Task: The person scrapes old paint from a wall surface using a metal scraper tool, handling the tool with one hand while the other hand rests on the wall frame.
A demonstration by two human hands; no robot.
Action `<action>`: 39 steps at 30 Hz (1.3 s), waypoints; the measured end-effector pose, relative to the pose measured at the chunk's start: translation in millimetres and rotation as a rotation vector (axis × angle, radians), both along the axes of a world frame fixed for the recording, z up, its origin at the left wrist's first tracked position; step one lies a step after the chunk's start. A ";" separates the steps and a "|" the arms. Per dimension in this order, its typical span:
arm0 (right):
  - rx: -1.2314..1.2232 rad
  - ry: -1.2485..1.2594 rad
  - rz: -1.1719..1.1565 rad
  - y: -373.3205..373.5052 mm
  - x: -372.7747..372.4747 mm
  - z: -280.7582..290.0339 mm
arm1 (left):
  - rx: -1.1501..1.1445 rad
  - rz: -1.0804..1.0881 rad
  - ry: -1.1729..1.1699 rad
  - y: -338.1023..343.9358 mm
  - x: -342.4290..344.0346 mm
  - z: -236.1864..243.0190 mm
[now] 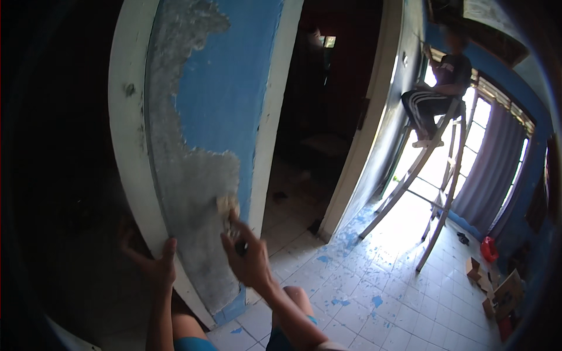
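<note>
Beside the partly stripped blue wall, the right hand is clamping a pale-headed scraper over the wall's lower grey patch. Left of the wall, the left hand is resting on a white frame, thumb and fingers spreading apart. Right of the wall, a person is sitting on a ladder.

Lit mainly from the bright opening behind the stepladder at right, blown out to white. Glaring off the floor tiles below it. Dim and evenly shaded across the near blue-and-grey wall; almost black inside the doorway and down the left side. Backlit nearly to silhouette on the seated person. Soft around the pale tool and right hand. Bowed toward the rim, with corners darkened.
</note>
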State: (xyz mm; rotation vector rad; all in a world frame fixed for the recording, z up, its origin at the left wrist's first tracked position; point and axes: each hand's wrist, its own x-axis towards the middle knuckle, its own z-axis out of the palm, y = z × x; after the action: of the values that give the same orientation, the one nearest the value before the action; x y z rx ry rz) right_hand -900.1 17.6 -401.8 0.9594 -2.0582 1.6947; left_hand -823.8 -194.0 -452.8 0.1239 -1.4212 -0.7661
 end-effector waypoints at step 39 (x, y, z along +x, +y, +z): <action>-0.086 0.041 0.085 -59.0 67.8 160.1 | -0.041 0.070 -0.034 6.9 14.6 7.6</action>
State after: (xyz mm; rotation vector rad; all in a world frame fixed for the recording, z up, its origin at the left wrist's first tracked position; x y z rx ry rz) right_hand -832.3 -41.4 -241.7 1.0579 -1.9272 1.7753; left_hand -809.2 -187.1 -445.2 0.1546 -1.4564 -0.6796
